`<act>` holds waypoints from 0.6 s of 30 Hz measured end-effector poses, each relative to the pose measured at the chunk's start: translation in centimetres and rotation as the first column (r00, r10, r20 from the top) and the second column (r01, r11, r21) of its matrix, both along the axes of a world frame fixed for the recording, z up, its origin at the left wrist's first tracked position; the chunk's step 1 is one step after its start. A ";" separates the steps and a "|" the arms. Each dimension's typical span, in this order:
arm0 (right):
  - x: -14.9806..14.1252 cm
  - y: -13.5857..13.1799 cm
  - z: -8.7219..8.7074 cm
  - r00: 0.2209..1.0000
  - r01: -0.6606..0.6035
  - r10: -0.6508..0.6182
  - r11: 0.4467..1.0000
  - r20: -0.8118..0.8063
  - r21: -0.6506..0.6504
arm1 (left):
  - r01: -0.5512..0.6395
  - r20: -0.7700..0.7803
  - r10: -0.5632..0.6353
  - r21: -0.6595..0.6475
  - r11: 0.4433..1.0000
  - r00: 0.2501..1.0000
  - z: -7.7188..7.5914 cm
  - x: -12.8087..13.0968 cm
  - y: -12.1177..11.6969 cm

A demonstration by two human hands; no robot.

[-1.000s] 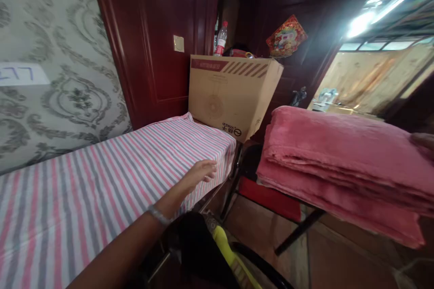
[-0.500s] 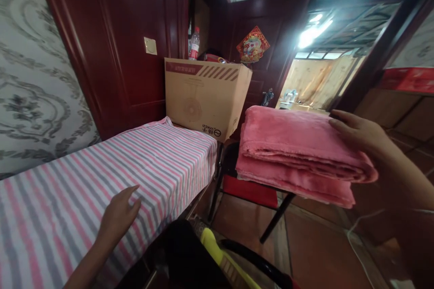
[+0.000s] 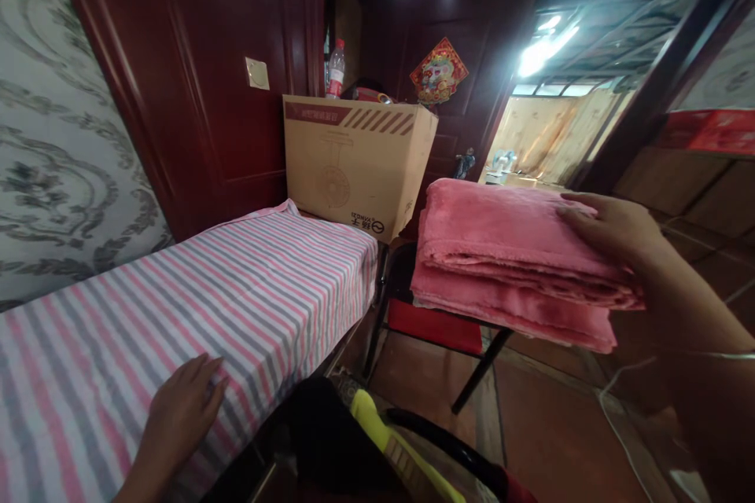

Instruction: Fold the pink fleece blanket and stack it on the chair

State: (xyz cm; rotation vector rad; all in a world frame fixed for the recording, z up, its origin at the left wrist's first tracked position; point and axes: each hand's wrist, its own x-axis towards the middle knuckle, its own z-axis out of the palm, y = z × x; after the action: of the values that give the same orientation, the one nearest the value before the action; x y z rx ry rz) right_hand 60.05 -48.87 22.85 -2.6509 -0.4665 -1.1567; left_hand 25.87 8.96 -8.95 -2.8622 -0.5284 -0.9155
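A folded pink plush blanket (image 3: 501, 228) lies in thick layers on a chair with a red seat (image 3: 435, 328). My right hand (image 3: 613, 228) rests on the blanket's right side, its fingers stretched over the top layer; the thumb side is partly hidden. On the left, a pink, grey and white striped cloth (image 3: 253, 283) covers a long flat surface. My left hand (image 3: 185, 401) is over this cloth near its front edge, fingers extended and holding nothing.
Behind the cloth stands a cardboard box (image 3: 348, 165) with a plastic bottle (image 3: 336, 71) on top. A yellow item (image 3: 369, 416) and a black curved bar (image 3: 442, 440) are low in front. A white cable (image 3: 613, 409) trails at right, by the tiled floor.
My left hand has moved left and down over the striped cloth. My right hand has shifted slightly left on the blanket, whose right edge has drawn in a little.
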 end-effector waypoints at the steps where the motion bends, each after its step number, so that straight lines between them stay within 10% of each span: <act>1: -1.1 0.7 0.4 0.999 0.048 -0.047 0.999 -0.024 0.016 | 0.010 0.001 -0.010 0.005 1.000 1.000 0.0 -0.1 -0.1; 4: -5.2 3.8 0.9 0.994 -0.005 -0.005 0.996 0.111 0.088 | 0.010 -0.025 -0.011 -0.008 1.000 1.000 0.5 -0.4 -0.8; 8: -11.1 9.0 -1.3 0.861 -0.464 0.441 0.885 0.255 0.038 | -0.002 -0.054 0.000 -0.053 0.999 0.999 1.2 -1.4 -3.0; 11: -14.4 13.7 -5.8 0.548 -0.833 0.835 0.538 -0.052 -0.132 | 0.003 -0.080 -0.010 -0.094 0.996 0.997 1.7 -2.7 -5.3; 14: -16.3 18.9 -11.8 0.183 -0.983 0.911 0.176 -0.369 -0.052 | -0.020 -0.138 -0.003 -0.167 0.986 0.990 2.4 -4.7 -7.9; 18: -16.8 26.4 -19.3 -0.044 -0.997 0.842 -0.002 -0.538 0.078 | -0.084 -0.142 0.043 -0.294 0.952 0.989 3.8 -8.4 -10.8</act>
State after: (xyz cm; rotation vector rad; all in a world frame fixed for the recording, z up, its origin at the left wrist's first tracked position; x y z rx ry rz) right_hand 43.26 -22.52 3.59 -1.6600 -2.1215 0.1096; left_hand 17.45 -1.81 -5.16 -3.1219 -0.8031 -0.6776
